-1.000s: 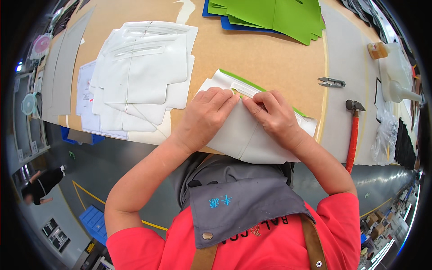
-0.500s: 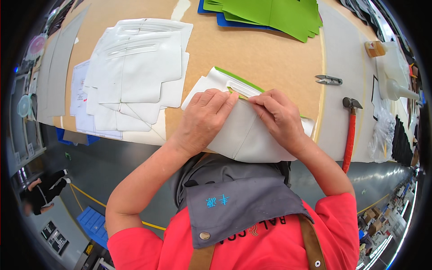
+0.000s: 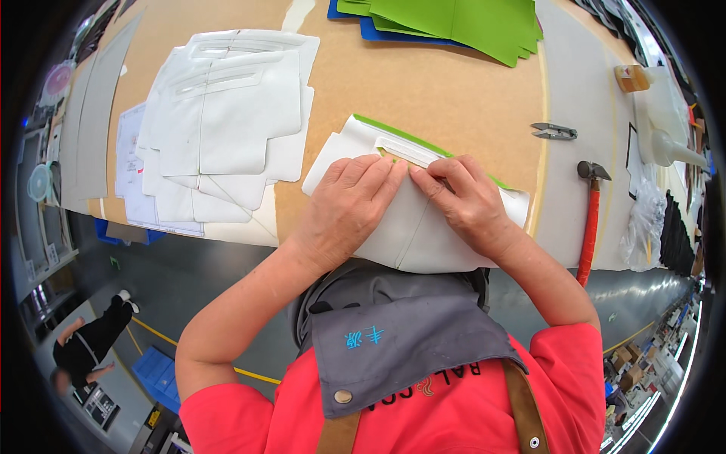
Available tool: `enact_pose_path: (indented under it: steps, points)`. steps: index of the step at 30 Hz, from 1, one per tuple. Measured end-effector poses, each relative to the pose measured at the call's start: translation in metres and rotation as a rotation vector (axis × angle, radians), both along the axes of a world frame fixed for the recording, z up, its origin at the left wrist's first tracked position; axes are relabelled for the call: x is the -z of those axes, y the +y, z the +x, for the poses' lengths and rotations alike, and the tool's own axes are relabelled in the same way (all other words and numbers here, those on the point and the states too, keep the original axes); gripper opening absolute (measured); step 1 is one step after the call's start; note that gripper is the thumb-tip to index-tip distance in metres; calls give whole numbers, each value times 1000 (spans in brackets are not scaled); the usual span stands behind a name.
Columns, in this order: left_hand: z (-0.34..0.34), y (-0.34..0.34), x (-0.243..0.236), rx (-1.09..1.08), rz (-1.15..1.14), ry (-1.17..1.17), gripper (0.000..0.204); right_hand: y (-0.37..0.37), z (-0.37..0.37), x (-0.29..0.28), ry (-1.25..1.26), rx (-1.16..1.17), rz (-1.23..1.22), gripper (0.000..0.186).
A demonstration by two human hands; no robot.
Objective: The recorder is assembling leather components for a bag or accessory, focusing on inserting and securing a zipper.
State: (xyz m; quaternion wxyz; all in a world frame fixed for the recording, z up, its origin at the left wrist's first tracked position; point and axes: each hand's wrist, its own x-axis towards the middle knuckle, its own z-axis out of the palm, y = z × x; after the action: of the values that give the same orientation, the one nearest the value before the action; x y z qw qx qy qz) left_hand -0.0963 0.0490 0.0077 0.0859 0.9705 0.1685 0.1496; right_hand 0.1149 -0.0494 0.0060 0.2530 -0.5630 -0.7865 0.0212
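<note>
— Hands first: where are they?

— Both lie on the white fabric piece [image 3: 412,227] at the near edge of the table [image 3: 423,83]. My left hand [image 3: 344,208] rests palm down, fingers close together and pressed flat on the cloth. My right hand [image 3: 465,200] is bent, its fingertips pressed down at the slot-shaped opening [image 3: 401,151] near the top of the piece. The fingertips of the two hands meet there.

— And the edges?

— A thin green edge [image 3: 393,130] shows along the far side of the white piece. Its near end hangs over the table edge toward me.

— Room to move?

— Bare tabletop lies beyond the piece, up to the green sheets [image 3: 461,23] at the far side. To my left, just beside the piece, sits a stack of white cut pieces [image 3: 227,121]. To my right the small snips [image 3: 553,132] and the red-handled hammer [image 3: 590,219] lie well apart from my hands, on a grey mat [image 3: 582,91].

— The room?

— Grey floor below the table, with a yellow line [image 3: 151,333], and another person [image 3: 91,340] standing far off to my left.
</note>
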Motion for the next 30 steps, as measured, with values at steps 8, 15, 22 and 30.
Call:
enact_pose_path:
  steps: [8, 15, 22, 30]
  points:
    - [5, -6, -1, -16, -19, -33, 45, -6, -2, 3, 317, 141, -100, 29]
    - [2, -6, -5, -1, -12, -22, 44, -9, 4, 2, 65, -12, -10, 34]
    - [3, -23, 0, -54, 29, -28, 47, -5, -2, 0, 248, 92, -56, 19]
    - [0, -26, 0, -88, -4, -11, 50, -14, 0, 0, 379, 152, -113, 18]
